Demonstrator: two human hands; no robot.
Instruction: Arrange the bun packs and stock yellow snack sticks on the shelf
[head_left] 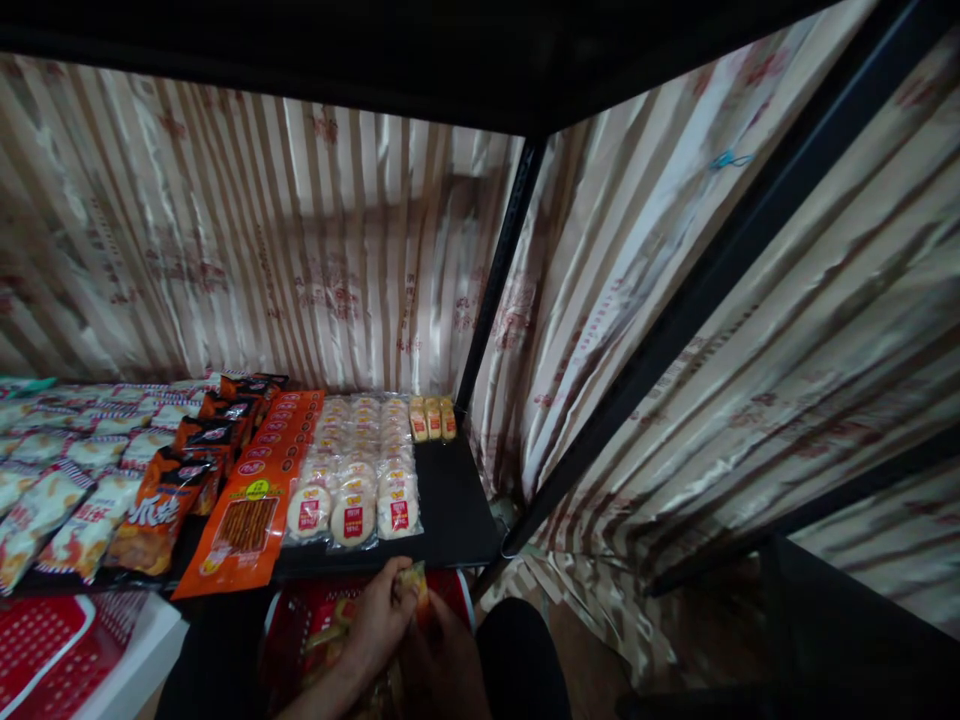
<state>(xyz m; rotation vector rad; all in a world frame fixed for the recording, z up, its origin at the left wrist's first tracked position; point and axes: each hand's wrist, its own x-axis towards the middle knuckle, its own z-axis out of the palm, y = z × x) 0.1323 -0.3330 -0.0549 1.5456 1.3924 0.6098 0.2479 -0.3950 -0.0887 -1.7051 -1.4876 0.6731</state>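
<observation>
Low in the head view, both hands meet over a red basket (pixel 466 590). My left hand (pixel 382 608) is closed, with its thumb and fingers pinching a small yellowish snack packet (pixel 414 577). My right hand (pixel 448 640) grips the same packet from the right, its fingers partly in shadow. Yellowish packets (pixel 330 636) lie in the basket below, half hidden by my forearms. Just beyond my hands, on the black shelf (pixel 454 500), are rows of clear-wrapped round white crackers (pixel 352 515). Behind these, small yellow packets (pixel 433 420) stand in the corner.
Left of the crackers lie a long orange snack bag (pixel 251 500), orange-black bags (pixel 161 510) and many white bags (pixel 56 520). A second red basket (pixel 37 640) sits at lower left. Dark metal posts (pixel 645 370) and striped curtains (pixel 337 240) enclose the shelf.
</observation>
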